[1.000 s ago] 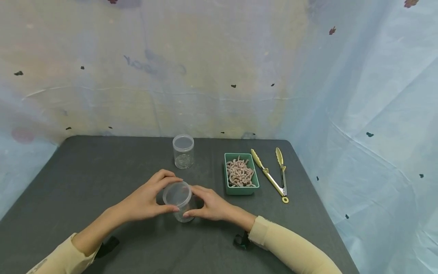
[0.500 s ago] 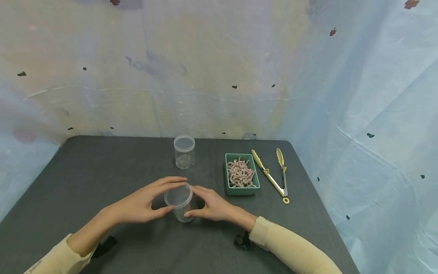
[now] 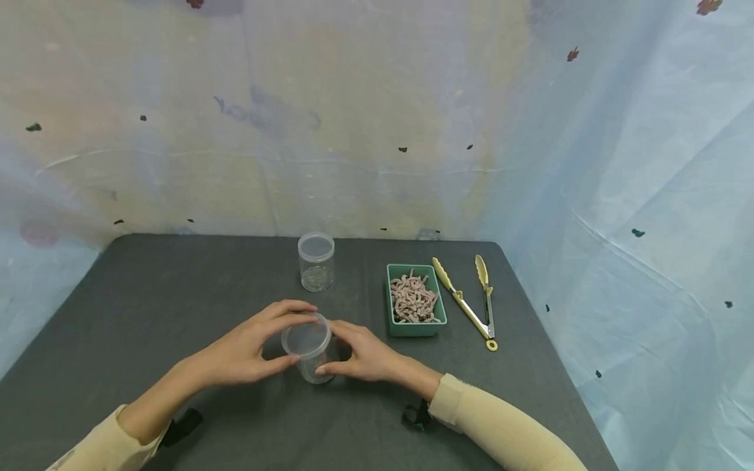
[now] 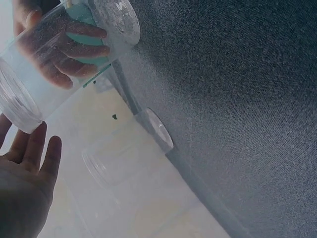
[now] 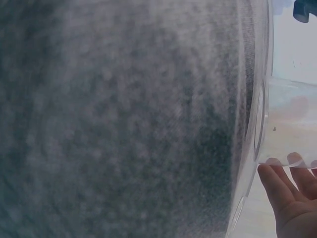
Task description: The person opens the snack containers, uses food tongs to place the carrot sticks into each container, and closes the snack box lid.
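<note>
While held at or just over the dark table (image 3: pixel 177 281), could slip, being a smooth, clear plastic jar (image 3: pixel 309 371). Gripped around the side by the right hand (image 3: pixel 362 353), with thumb in front. Pinched at the edge of the clear lid (image 3: pixel 306 337) by the left hand (image 3: pixel 253 343), with thumb on the near side and fingers on the far side. Cannot tell whether tight or loose at the lid. Could spin in the right hand if twisted too hard. Could tip if pulled sideways. Could bump the second clear jar (image 3: pixel 317 275), standing behind, if shoved away. Could spill small brownish strips (image 3: pixel 414 299) from the green tub (image 3: pixel 414 329), just beside the tongs (image 3: pixel 469 314), if brushed hard by the right sleeve (image 3: pixel 495 418).
</note>
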A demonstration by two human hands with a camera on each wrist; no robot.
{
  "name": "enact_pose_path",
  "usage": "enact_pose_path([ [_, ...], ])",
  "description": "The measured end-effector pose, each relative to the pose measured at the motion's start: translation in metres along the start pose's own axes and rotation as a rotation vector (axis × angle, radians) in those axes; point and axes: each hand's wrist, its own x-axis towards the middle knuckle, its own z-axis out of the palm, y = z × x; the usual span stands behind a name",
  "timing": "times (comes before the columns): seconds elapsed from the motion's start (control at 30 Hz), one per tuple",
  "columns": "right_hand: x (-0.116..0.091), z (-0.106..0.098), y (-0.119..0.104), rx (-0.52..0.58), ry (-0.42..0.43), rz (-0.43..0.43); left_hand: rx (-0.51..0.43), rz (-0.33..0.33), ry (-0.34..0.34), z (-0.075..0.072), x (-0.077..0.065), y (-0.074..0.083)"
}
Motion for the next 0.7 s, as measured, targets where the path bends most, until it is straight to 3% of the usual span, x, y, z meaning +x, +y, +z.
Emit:
enact_pose_path([
  [0.23, -0.0008, 0.0006, -0.0026, -0.01, 0.011, 0.002, 0.026, -0.068, 0.053, 0.0027, 0.0016, 0.0002],
  [0.37, -0.0008, 0.0006, -0.0031, 0.007, 0.002, 0.012, 0.034, -0.109, 0.05, 0.0028, 0.0021, -0.0003],
  [0.7, -0.0015, 0.0008, -0.0028, 0.008, -0.006, 0.003, -0.057, 0.013, -0.058, -0.0041, 0.0018, 0.0047],
])
